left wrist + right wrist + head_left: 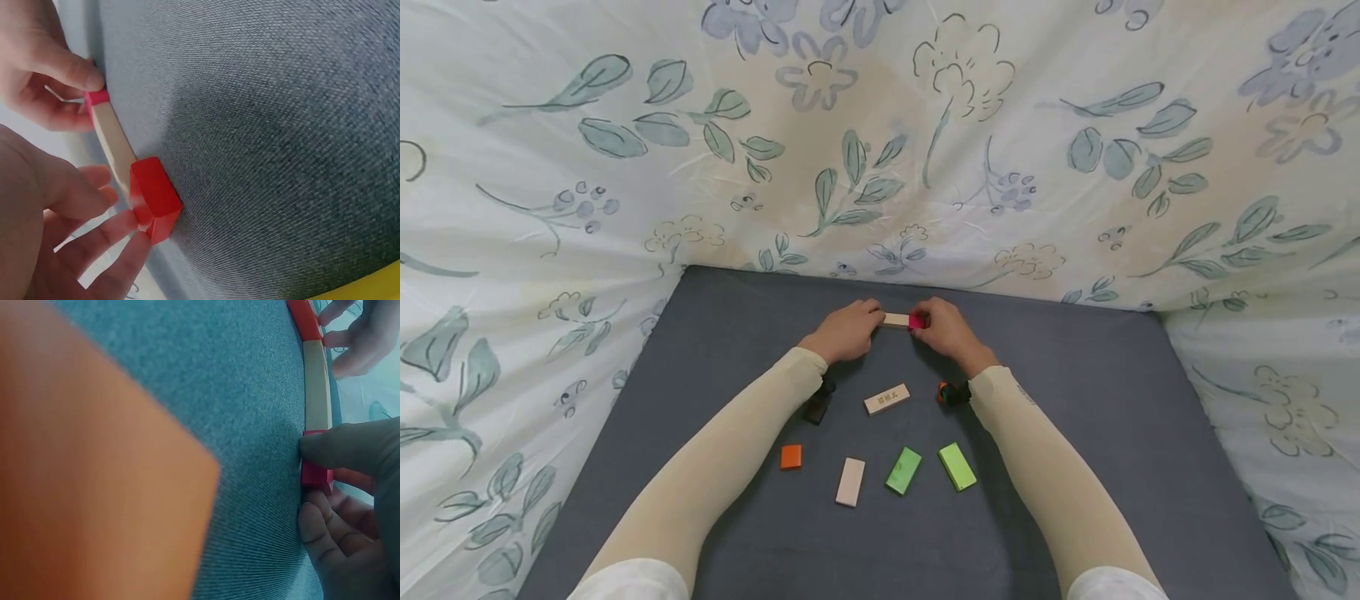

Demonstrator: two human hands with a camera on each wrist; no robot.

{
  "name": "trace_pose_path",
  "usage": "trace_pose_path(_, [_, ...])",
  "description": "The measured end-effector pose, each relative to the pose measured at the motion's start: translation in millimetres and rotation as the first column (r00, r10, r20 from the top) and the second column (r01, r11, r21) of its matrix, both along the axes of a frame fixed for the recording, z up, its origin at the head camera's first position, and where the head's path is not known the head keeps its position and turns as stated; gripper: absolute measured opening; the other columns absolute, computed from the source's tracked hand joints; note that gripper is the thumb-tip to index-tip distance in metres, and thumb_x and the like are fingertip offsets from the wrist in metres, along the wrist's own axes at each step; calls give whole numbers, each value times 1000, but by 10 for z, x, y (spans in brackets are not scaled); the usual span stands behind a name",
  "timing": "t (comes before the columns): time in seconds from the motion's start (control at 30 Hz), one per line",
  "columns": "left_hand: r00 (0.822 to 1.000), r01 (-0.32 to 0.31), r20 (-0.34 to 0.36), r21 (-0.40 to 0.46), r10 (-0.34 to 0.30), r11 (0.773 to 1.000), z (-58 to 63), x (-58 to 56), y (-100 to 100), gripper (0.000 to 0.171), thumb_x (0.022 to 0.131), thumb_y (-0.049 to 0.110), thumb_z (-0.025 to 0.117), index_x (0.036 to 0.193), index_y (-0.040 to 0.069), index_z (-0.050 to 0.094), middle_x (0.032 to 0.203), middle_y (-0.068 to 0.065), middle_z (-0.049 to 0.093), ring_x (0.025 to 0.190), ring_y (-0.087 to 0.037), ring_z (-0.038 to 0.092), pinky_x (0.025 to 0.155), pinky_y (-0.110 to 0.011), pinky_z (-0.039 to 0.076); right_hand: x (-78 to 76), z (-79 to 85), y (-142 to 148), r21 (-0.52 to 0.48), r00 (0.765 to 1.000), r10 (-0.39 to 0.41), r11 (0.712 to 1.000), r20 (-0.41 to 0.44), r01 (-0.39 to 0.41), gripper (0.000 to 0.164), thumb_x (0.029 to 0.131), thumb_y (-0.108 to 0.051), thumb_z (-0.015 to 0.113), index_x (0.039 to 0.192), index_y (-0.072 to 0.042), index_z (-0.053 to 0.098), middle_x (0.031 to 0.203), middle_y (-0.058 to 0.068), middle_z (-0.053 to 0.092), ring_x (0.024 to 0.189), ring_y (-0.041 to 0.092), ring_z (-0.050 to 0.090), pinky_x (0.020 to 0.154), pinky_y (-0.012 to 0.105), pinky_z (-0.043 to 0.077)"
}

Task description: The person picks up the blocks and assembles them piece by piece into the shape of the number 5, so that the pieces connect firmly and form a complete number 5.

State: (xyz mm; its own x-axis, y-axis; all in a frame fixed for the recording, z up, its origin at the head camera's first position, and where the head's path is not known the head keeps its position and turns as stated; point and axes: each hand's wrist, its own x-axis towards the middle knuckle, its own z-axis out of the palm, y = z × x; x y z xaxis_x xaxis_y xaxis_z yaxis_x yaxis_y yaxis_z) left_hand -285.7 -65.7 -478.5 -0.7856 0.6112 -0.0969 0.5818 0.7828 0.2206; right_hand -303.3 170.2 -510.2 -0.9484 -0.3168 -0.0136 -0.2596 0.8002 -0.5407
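Note:
At the far side of the grey cloth, a plain wooden block (896, 320) lies in a row between a red block (155, 186) and a pink block (916, 322). My left hand (847, 329) touches the side of the red block with its extended fingertips; in the head view that hand hides the block. On the other end, my right hand (949, 335) holds the pink block, thumb on one face and fingers by its end. All three blocks meet end to end in the right wrist view.
Nearer me lie a wooden block with dark markings (887, 398), an orange block (791, 457), a pale pink block (850, 482), a green block (903, 471) and a lime block (957, 466). Floral fabric (865, 192) hangs behind the cloth (1075, 375) and along its sides.

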Motion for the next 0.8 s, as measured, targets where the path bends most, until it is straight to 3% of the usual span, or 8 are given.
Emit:
trace_pose_path(0.2, [1000,-16,26,50,15,999,28,-23,-4,39,113,6,47,149,5,63,154,-13,53,136,-32,57,108,-48,50,9,30,-1,5,1000,4,1000,-11,-4,31,97,-8,80,127,0,76,109,14,64,93,28,63,82,43,55])
trace_pose_path(0.57, [993,-49,116,154,31,987,41,-92,-64,46,109,1,47,155,1,57,158,-17,51,141,-33,55,116,-48,44,27,39,22,-21,1000,19,1000,-9,-19,34,97,-6,79,130,0,74,112,15,64,98,29,66,86,44,56])
trace_pose_path(0.8, [991,-77,126,218,50,973,60,-93,-93,46,109,2,50,154,1,58,156,-17,53,142,-31,53,118,-46,42,33,24,56,-56,1000,20,998,-8,-21,36,97,-7,78,132,-2,74,116,16,64,101,30,68,88,45,57])
